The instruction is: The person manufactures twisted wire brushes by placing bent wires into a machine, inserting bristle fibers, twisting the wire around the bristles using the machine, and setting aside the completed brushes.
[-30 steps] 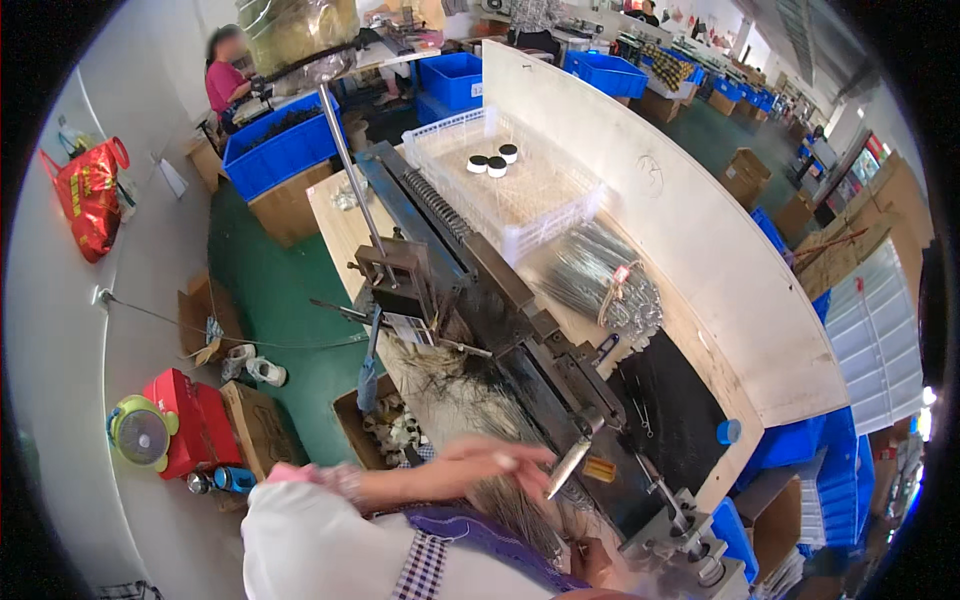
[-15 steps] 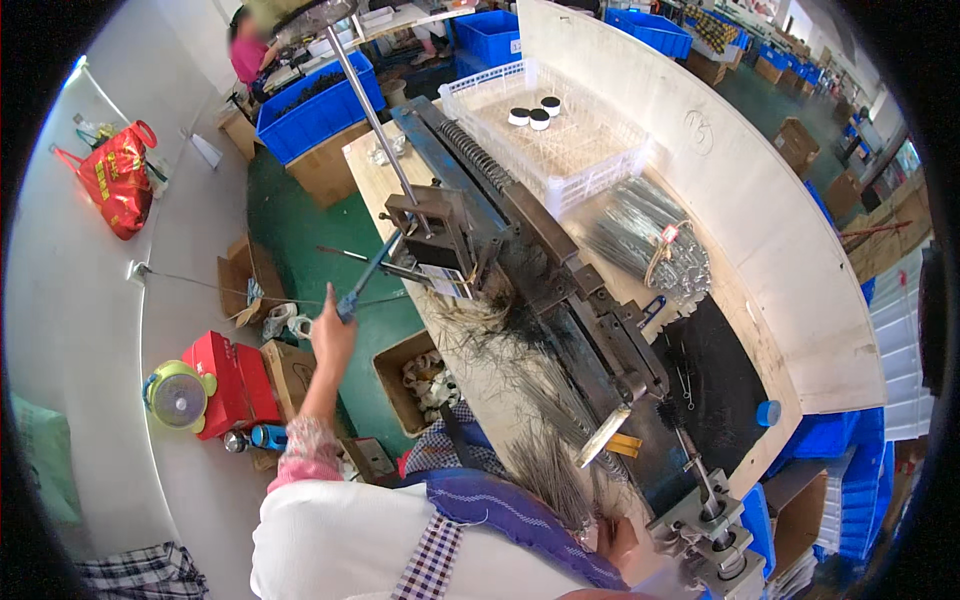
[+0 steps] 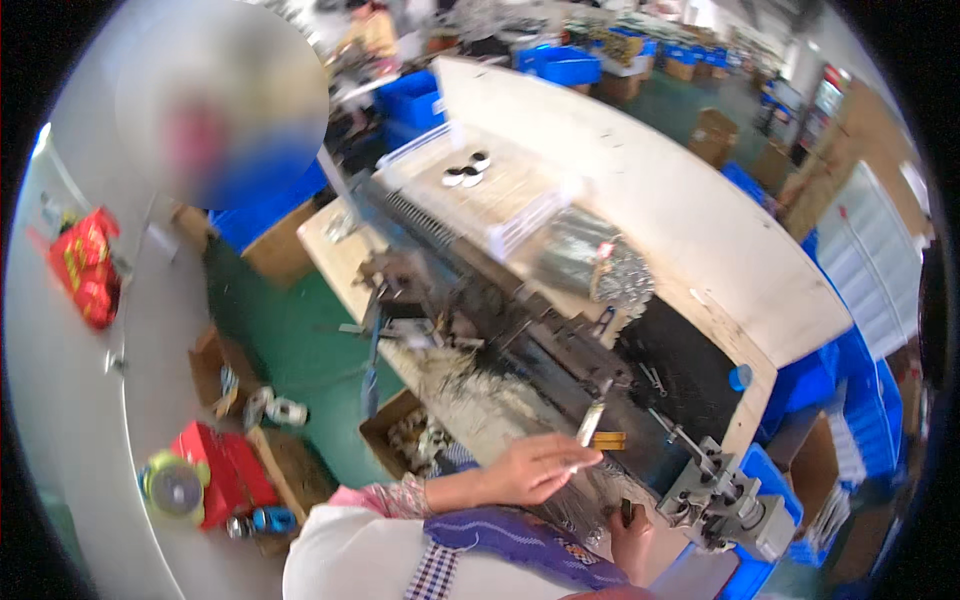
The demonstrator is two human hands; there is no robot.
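My left hand is over the near edge of the bench, closed, fingers pressed together. A small pale bit shows at its fingertips, too blurred to name. Just beyond them is a flat silver handle on the machine; I cannot tell whether they touch. Lower right, my right hand is closed around a small dark piece I cannot make out. Between the hands lie thin metal wires, partly hidden by my left hand. The long dark machine crosses the bench, its blue-gripped lever hanging free on the left.
A white crate with several black-topped round pieces stands behind the machine, near a bundle of metal rods. A clamp fixture is at the right. A blue cap, an open box and a white board surround the bench.
My left hand has let go of the blue-gripped lever and moved right, beside the silver handle. The lever now hangs lower. A dark piece now shows in my right hand. The view has shifted.
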